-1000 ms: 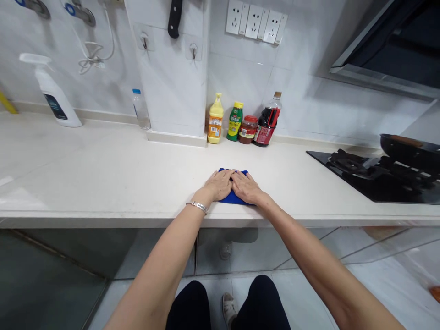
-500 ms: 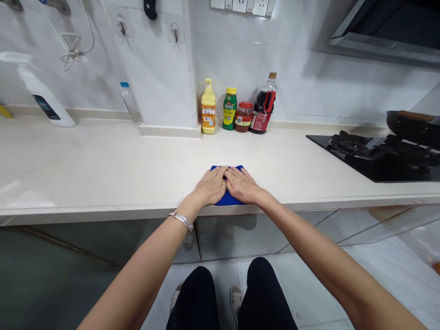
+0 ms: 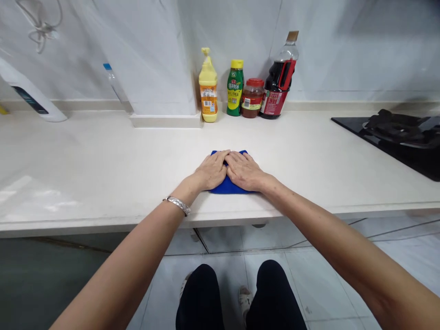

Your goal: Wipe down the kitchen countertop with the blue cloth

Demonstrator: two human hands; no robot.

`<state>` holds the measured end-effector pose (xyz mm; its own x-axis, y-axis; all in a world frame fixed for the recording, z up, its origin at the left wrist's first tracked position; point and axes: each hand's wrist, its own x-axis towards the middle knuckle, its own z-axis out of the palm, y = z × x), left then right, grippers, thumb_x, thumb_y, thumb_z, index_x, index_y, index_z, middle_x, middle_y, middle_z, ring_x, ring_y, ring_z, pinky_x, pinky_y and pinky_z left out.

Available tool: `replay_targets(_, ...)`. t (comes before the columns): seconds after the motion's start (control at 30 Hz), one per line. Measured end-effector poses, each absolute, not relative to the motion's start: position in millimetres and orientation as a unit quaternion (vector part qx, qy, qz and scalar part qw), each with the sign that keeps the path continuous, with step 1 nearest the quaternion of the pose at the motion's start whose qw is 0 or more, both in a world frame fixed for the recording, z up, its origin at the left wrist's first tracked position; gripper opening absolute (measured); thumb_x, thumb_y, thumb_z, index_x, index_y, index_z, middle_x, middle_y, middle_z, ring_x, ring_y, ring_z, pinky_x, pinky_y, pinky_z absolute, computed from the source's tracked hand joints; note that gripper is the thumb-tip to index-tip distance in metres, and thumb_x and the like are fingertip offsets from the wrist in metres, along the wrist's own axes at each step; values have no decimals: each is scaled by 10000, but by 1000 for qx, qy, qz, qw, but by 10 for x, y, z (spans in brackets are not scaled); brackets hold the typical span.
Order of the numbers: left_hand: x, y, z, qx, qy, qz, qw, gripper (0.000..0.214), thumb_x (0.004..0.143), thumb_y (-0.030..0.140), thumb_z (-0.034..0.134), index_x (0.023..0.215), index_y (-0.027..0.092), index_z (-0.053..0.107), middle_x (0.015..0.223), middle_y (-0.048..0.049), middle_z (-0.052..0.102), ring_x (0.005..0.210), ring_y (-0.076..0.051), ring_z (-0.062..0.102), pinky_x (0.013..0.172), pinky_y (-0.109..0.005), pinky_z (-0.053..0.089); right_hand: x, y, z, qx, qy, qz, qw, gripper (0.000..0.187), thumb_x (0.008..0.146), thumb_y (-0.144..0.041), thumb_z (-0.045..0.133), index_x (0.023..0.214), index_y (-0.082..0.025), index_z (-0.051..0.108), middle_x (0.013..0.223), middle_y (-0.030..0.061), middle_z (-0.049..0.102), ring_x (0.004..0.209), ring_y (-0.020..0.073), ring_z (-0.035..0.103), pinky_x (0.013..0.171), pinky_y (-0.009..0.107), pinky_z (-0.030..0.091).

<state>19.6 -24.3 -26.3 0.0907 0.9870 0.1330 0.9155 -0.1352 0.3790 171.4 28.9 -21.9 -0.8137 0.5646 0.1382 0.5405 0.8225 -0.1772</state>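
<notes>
A folded blue cloth point(image 3: 227, 187) lies on the pale countertop point(image 3: 103, 165) close to its front edge. My left hand point(image 3: 211, 170) rests flat on the cloth's left half, fingers stretched out. A silver bracelet point(image 3: 177, 204) circles that wrist. My right hand point(image 3: 244, 170) lies flat on the cloth's right half, fingers extended and touching the left hand. Most of the cloth is hidden beneath both palms.
Against the back wall stand a yellow bottle point(image 3: 208, 88), a green bottle point(image 3: 235, 87), a red-lidded jar point(image 3: 252, 97) and a dark sauce bottle point(image 3: 279, 80). A black gas hob point(image 3: 402, 135) sits at the right. A white spray bottle point(image 3: 25, 95) and a clear bottle point(image 3: 116, 87) stand at the left.
The camera has tilted down and drawn closer to the counter. Both hands stay flat on the blue cloth, which sits a little farther in from the counter's front edge.
</notes>
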Motion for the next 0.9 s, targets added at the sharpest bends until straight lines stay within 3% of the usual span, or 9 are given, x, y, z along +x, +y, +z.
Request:
replay_targets(0.2,88,70,-253,739,645,173,96,646,910,236,300,1542,102,321,1615,-126,394,1488,-226,362,1276,-416,243,1604,557,-217,-306,-945,69,94,488,994,-251,294,1430,-125,473,1531,152,472,1427,301,381,1197,543,228)
replay_targets(0.37,121,220,-260,713,671,188,74,624,936,225,283,1540,70,315,1603,-159,403,1481,-243,372,1264,-426,267,1547,791,-208,-297,-946,81,105,475,985,-237,323,1416,-150,503,1516,117,504,1410,256,416,1198,466,262)
replay_targets(0.57,-115,-13,-264,702,691,165,45,601,1001,367,278,1547,119,315,1616,-156,389,1507,-282,336,1271,-536,195,1483,971,-209,-342,-925,101,133,460,998,-281,355,1411,-191,536,1514,87,521,1411,233,429,1205,447,259)
replay_targets(0.73,-625,-555,-171,616,757,218,-15,550,971,309,334,1458,104,487,1461,-150,582,1366,-252,524,1191,-425,384,1426,1031,-213,-444,-880,92,143,471,1007,-299,345,1423,-194,540,1508,89,530,1394,245,450,1193,448,267)
replay_targets(0.9,-1019,-1107,37,470,854,218,-42,530,961,299,287,1300,168,672,1231,-149,725,1177,-322,656,1029,-472,505,1434,978,-209,-445,-886,59,113,512,1022,-308,298,1475,-184,502,1535,80,504,1411,245,426,1194,437,271)
